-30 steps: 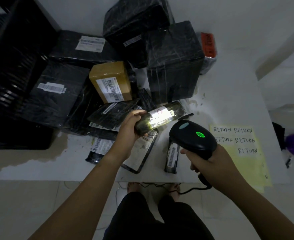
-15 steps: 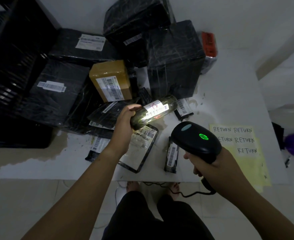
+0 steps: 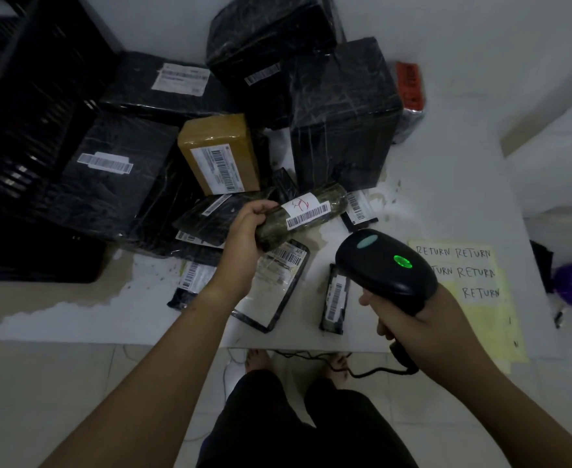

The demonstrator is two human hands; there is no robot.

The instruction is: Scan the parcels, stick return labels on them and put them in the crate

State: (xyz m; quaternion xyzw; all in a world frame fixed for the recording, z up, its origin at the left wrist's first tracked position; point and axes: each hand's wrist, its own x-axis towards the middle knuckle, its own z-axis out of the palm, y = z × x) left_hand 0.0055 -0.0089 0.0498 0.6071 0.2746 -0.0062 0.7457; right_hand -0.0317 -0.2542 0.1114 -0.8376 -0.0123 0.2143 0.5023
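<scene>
Seen from above, at a white table (image 3: 446, 184) with worn patches along its near edge. Set at far left on the table: a black slatted crate (image 3: 24, 130). Heaped beside it and back toward the wall, touching one another: black-wrapped parcels, the bulkiest a film-wrapped box (image 3: 342, 119); wedged among them, tilted, a brown parcel (image 3: 217, 150) with its printed label facing up. Laid flat at right: a yellow sheet (image 3: 480, 319) hand-lettered RETURN five times. Gripped in the right hand (image 3: 423, 325), fingers curled round the handle: a black corded scanner (image 3: 385, 268), green lamp (image 3: 402, 261) lit on its head, just right of the roll and apart from it. Held off the table in the left hand (image 3: 244, 238), fingers and thumb wrapped round its near end: the parcel in work, a dark greenish roll (image 3: 331, 201), tilted up toward the right, its white barcode label (image 3: 306, 217) and a red scrawl turned to the camera, above the small parcels and well apart from the crate. Spread flat below and between the two hands: three small black parcels, the narrowest (image 3: 335, 295) just left of the scanner.
</scene>
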